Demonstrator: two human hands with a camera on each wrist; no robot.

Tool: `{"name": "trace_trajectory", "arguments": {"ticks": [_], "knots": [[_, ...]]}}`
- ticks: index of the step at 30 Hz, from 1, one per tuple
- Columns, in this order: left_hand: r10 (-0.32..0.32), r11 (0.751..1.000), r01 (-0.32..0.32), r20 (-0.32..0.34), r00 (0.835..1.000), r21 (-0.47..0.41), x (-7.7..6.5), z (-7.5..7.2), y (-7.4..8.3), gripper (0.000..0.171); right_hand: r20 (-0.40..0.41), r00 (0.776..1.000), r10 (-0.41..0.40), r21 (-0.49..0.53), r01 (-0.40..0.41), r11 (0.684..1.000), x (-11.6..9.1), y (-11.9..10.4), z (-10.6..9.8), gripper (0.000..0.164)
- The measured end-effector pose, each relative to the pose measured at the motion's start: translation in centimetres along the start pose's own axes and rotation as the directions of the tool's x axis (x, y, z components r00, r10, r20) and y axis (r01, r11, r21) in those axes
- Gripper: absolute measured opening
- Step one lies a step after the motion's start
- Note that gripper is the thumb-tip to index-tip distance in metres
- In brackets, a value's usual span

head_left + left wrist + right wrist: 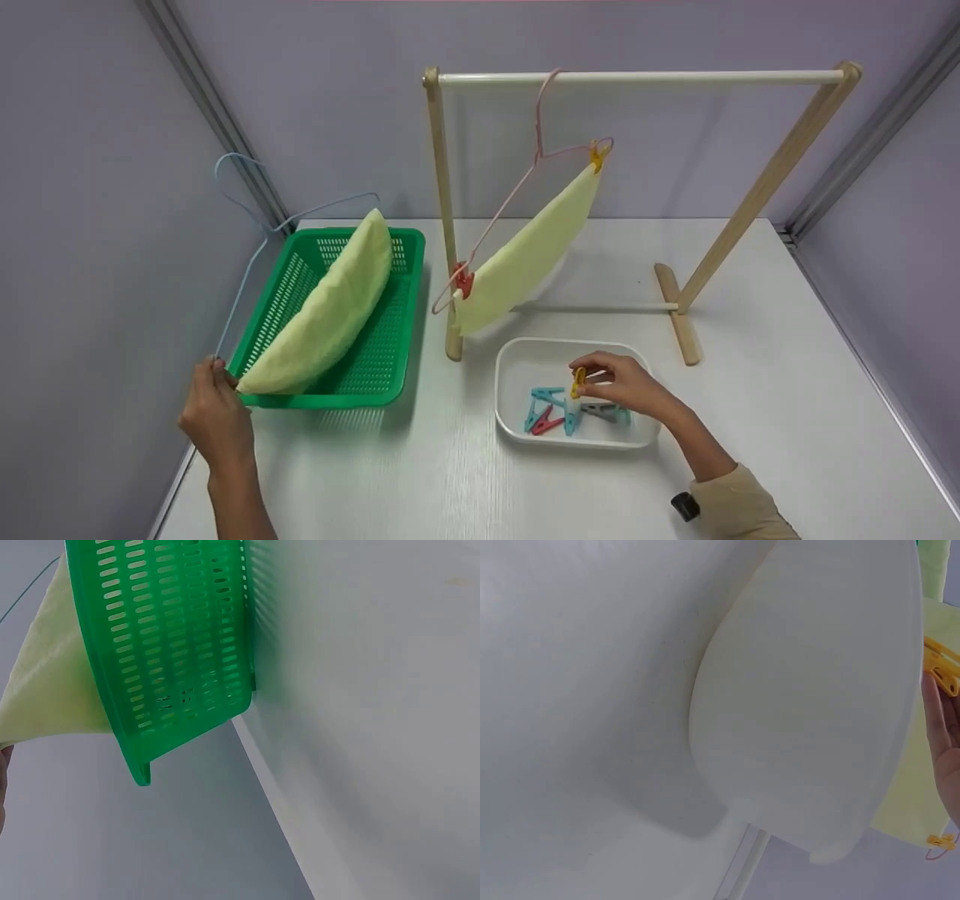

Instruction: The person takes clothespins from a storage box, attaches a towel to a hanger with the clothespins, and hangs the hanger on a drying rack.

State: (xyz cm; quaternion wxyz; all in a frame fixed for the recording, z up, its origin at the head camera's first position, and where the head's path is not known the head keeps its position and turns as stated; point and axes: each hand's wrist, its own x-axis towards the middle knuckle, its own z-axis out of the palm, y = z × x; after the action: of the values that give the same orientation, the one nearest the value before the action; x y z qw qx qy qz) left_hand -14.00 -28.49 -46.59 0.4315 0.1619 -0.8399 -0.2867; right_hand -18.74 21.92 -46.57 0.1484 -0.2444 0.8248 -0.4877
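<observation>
My left hand (pixel 219 420) pinches one end of a light blue wire hanger (pixel 244 281) together with a corner of a pale yellow cloth (pixel 322 322). That cloth sags in a long fold over the green basket (pixel 409 315); the hanger's hook points up and away. In the left wrist view only a sliver of the hand shows, right at the cloth's corner. My right hand (pixel 622 381) pinches a yellow clothespin (pixel 578 382) above the white tray (pixel 525 345). Blue, red and grey clothespins (pixel 547 421) lie in the tray, partly covered by that hand.
Behind the tray stands a wooden rack with a white rail (pixel 675 76). From the rail hangs a pink hanger (pixel 510 199) bearing another pale yellow cloth (pixel 532 251), clipped by a red clothespin (pixel 463 281) and a yellow one (pixel 598 159). Pale walls enclose the white table (pixel 450 480).
</observation>
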Motion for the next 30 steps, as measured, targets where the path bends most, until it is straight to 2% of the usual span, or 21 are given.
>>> {"name": "trace_trajectory", "arguments": {"ticks": [5, 9, 16, 24, 30], "knots": [[0.009, 1.000, -0.010, -0.044, 0.999, -0.021, 0.1, -0.6, 0.5, 0.024, -0.001, 1.000, -0.005, -0.003, 0.005, 1.000, 0.0, 0.1, 0.0, 0.029], [0.039, 0.999, -0.042, -0.074, 0.996, -0.035, 0.2, -0.8, 0.7, 0.018, -0.002, 1.000, -0.006, 0.000, 0.006, 1.000, -0.1, 0.1, 0.0, 0.028], [0.054, 0.996, -0.059, -0.067, 0.996, -0.072, 0.2, -1.6, 1.0, 0.016, 0.000, 1.000, -0.002, 0.011, 0.002, 1.000, -0.1, 0.0, 0.0, 0.027], [0.146, 0.979, -0.159, -0.107, 0.983, -0.129, 0.4, -2.4, 1.3, 0.006, 0.008, 1.000, -0.030, 0.026, 0.030, 0.999, -0.2, 0.3, 0.0, 0.027], [0.171, 0.963, -0.193, -0.126, 0.977, -0.186, 0.5, -2.8, 1.5, 0.009, 0.013, 0.999, -0.043, 0.024, 0.043, 0.999, -0.1, 0.3, 0.0, 0.027]]}}
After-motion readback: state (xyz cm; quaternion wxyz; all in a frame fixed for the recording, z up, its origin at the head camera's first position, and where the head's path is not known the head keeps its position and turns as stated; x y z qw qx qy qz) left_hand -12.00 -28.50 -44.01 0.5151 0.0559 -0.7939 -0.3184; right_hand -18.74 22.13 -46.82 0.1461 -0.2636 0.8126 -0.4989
